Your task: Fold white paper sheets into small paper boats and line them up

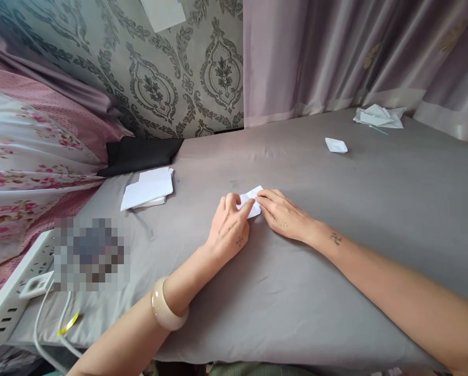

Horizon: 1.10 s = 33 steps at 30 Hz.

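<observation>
Left hand: the small white paper (255,211) was held at its left side by the thumb and curled fingers of the left hand (230,227); a skewed crease could have been caused by uneven thumb pressure.
Right hand: fingers were drawn together on the paper's right edge by the right hand (287,214); whether it was pinched could not be told. A slip or torn corner could have been caused by a sideways pull.
Grey cloth (296,292): the paper was lain beneath by it, between the hands; blurred folds were risked by its soft, wrinkled surface.
Bangle (165,308): it was worn on the left forearm; the cloth could have been dragged by it if the arm were lowered.
Paper stack (150,189): its sheets were left unevenly overlapped, so sliding was risked if they were brushed.
Folded white piece (336,145): it was set apart, beyond the right hand; crushing was risked by a careless reach.
</observation>
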### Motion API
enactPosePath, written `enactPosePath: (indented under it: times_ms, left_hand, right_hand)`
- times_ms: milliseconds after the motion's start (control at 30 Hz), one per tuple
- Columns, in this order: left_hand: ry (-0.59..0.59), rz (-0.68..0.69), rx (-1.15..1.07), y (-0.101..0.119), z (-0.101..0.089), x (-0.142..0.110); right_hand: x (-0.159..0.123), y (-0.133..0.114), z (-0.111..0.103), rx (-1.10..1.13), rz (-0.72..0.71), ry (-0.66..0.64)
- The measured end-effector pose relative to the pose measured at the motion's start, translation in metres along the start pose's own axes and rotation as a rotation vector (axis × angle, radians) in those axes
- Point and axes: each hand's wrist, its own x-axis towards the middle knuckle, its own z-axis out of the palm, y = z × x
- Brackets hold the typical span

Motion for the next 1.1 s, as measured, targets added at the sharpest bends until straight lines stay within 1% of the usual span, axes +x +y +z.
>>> enactPosePath:
  times_ms: [67,167,233,400,600,767,867,967,1100]
  left_hand:
    - [0.012,0.132,0.121,-0.006,0.000,0.005]
    - [-0.092,0.288,0.135,-0.017,0.001,0.011]
    - [-0.146,0.319,0.115,-0.023,0.002,0.014]
    - [-0.159,0.333,0.075,-0.026,-0.001,0.020]
    - [-0.197,0.318,-0.053,-0.033,-0.003,0.033]
    - [-0.250,0.295,-0.171,-0.038,0.000,0.047]
    - [-0.264,0.198,-0.207,-0.037,-0.001,0.050]
    - [-0.248,0.082,-0.232,-0.036,-0.002,0.049]
    - [-0.251,0.053,-0.249,-0.035,-0.001,0.048]
  right_hand:
    - [0.000,0.003,0.000,0.013,-0.024,-0.005]
    - [-0.003,0.005,-0.002,0.017,-0.048,-0.012]
    - [-0.005,0.005,-0.004,0.005,-0.075,-0.018]
    - [-0.010,0.008,-0.012,-0.063,-0.151,-0.044]
    - [-0.015,0.011,-0.022,-0.100,-0.204,-0.084]
    - [-0.015,0.011,-0.026,-0.090,-0.189,-0.119]
    - [-0.015,0.011,-0.026,-0.076,-0.176,-0.126]
    - [-0.015,0.011,-0.026,-0.059,-0.174,-0.132]
    - [-0.015,0.011,-0.025,-0.046,-0.182,-0.127]
